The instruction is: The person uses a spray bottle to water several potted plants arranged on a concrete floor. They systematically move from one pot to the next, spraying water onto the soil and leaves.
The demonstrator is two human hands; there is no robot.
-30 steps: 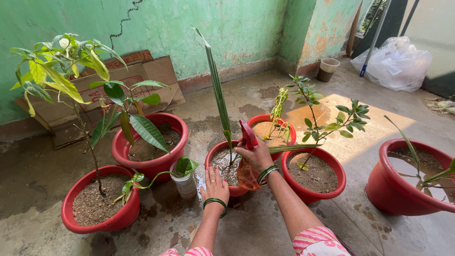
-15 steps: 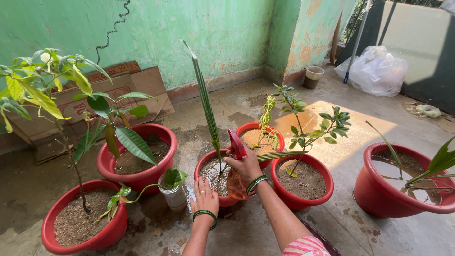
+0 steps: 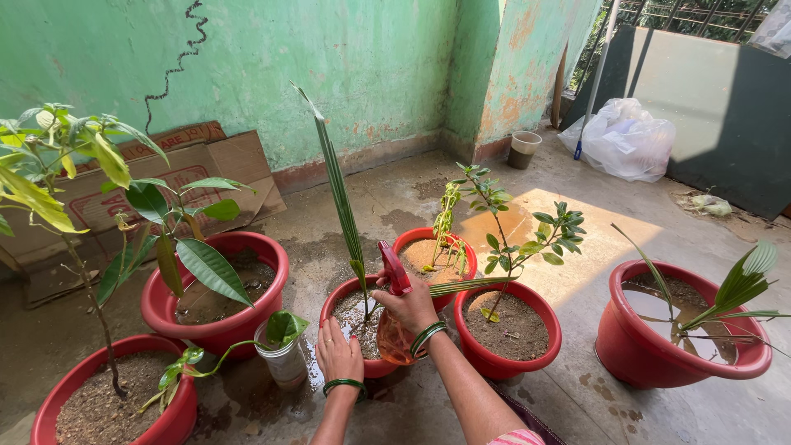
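On the wet concrete floor (image 3: 577, 395), red pots ring you. Over the middle red pot (image 3: 350, 297), with its tall folded palm leaf (image 3: 338, 194), your right hand (image 3: 409, 306) has its fingers closed around an orange spray bottle (image 3: 394, 334); the bottle stands nearly upright, its red nozzle (image 3: 390, 265) pointing up and left. Your left hand (image 3: 338, 356) rests flat, fingers together, on that pot's near rim.
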